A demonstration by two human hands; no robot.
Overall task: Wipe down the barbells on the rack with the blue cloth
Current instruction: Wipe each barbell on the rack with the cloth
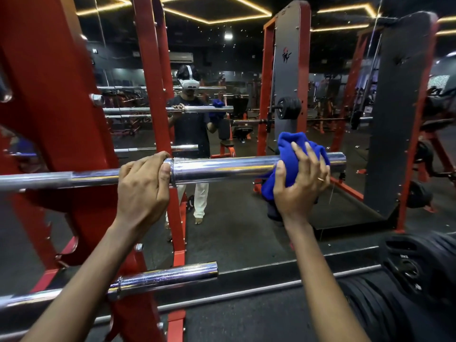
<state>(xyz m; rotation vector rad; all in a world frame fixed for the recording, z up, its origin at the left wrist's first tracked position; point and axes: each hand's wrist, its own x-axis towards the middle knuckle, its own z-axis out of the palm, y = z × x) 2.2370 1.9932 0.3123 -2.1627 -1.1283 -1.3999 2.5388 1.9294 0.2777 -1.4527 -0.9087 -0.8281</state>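
A chrome barbell (222,167) lies across the red rack (61,99) at chest height, its sleeve pointing right. My left hand (142,186) grips the bar just left of the sleeve collar. My right hand (299,183) is closed on the blue cloth (293,154), which is wrapped around the sleeve near its right end. A second chrome barbell (160,276) rests lower on the rack, under my left forearm.
A wall mirror stands straight ahead and reflects me, the rack and the barbells. A red and grey machine frame (399,119) stands to the right. Black weight plates (404,272) lie at the lower right on the dark floor.
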